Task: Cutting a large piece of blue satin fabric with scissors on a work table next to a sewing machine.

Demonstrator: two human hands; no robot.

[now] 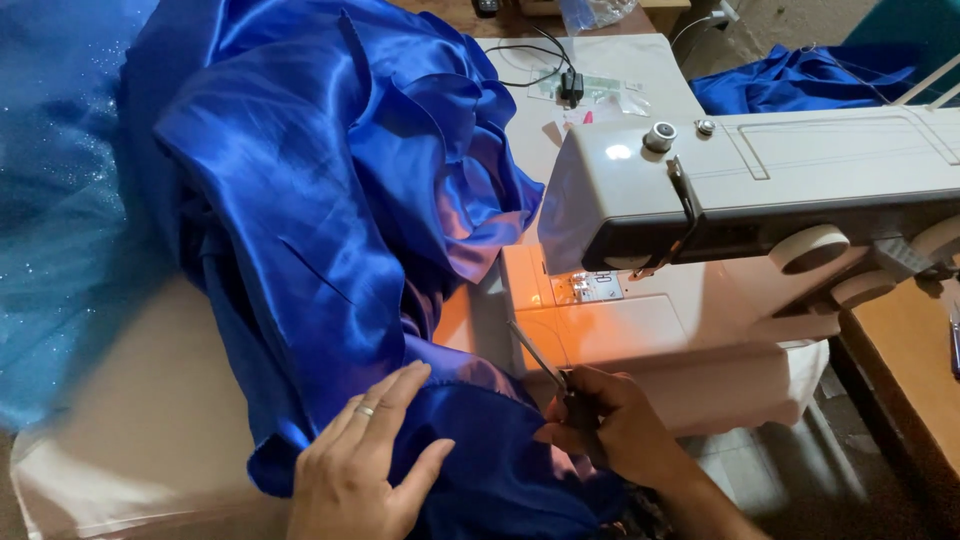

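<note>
Two big things are filling our view: a heap of shiny blue satin cloth [330,200] and a white sewing machine [760,190]. We are seeing the cloth lying piled over the pale desk [130,400], running from the far left down to the near edge, where it is passing under both hands. A paler, glittery blue fabric [50,200] is lying along the left side, touching the satin. The machine is standing to the right, its lamp throwing orange light on its bed and needle plate [597,287]. More blue cloth [800,80] is lying behind the machine, well apart. Our left hand [365,465], wearing a ring, is resting flat on the satin, fingers spread. Our right hand [605,425] is sitting just in front of the machine bed, fingers pressed together and pinching a thin metal tool [535,358], which is pointing up towards the needle plate; we cannot tell what kind it is.
</note>
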